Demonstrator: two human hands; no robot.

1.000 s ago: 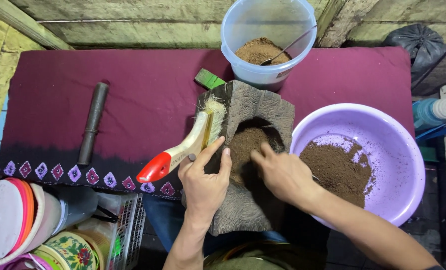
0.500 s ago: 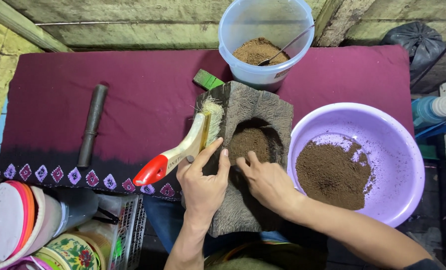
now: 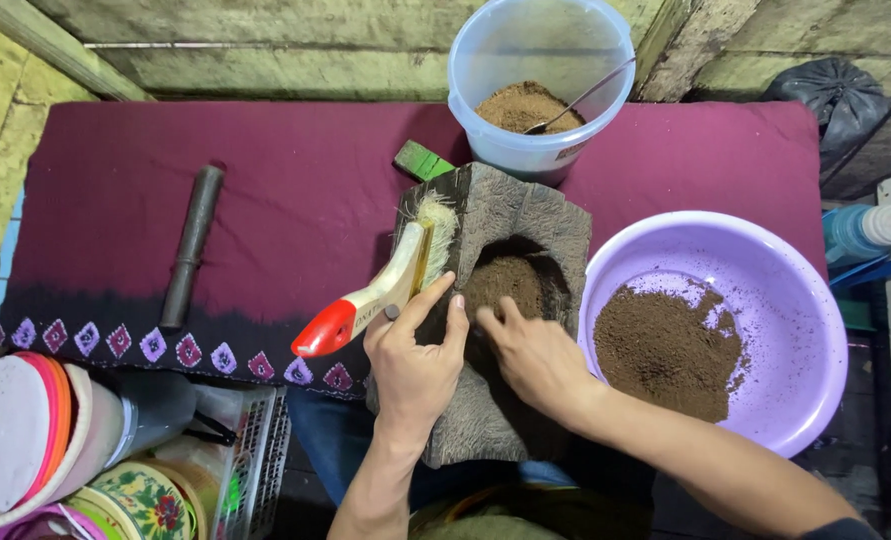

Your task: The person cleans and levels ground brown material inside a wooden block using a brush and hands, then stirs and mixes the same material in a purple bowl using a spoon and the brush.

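both hands (image 3: pixel 475 355) pressing brown powder (image 3: pixel 505 285) into the carved mould (image 3: pixel 510 300), fingers loosely curled, gripping nothing; keep pressure even

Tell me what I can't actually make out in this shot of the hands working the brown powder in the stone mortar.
- Head view: both hands, left hand and right hand, cover the near part of the stone mortar hollow.
- Fingertips are partly buried in the brown powder, so any grip is unclear.
- The spoon bowl in the clear bucket is sunk in powder.
- The stacked lids are cut off by the left edge.
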